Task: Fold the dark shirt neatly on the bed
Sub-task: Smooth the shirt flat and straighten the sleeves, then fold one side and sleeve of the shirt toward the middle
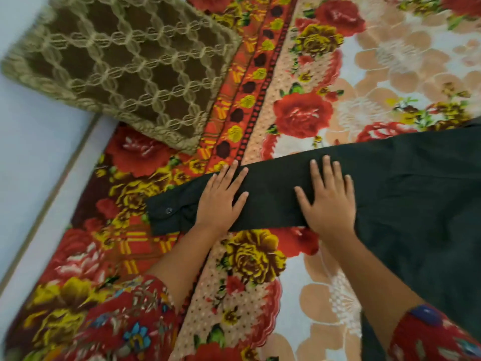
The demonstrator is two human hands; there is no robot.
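Floral red sleeves (112,324) of the person come in at the bottom of the view, and both forearms reach forward over the bed (299,295), which is covered by a blanket with big roses. On this blanket lies the dark shirt (416,199): its body is at the right and runs out of the view, and one long sleeve (273,194) is stretched to the left, ending in a cuff (166,214) with a small button (168,210).

Both hands lie flat on this sleeve, palms down. On the left hand (221,199), near the cuff, the fingers (231,173) are spread and press the cloth. On the right hand (330,201), closer to the shoulder, the fingers (326,168) are also spread and grip nothing.

I think the step in hand is to smooth the sleeve before it is folded over the body. To do it well, the palms should slide outward along the sleeve with light, even pressure, so the wrinkles go toward the cuff and the seam stays straight. Some bunched cloth beside the cuff needs flattening first. Then the sleeve can be lifted at the cuff and laid across the body with edges parallel. A brown lattice cushion (130,71) rests well apart at the upper left and does not disturb
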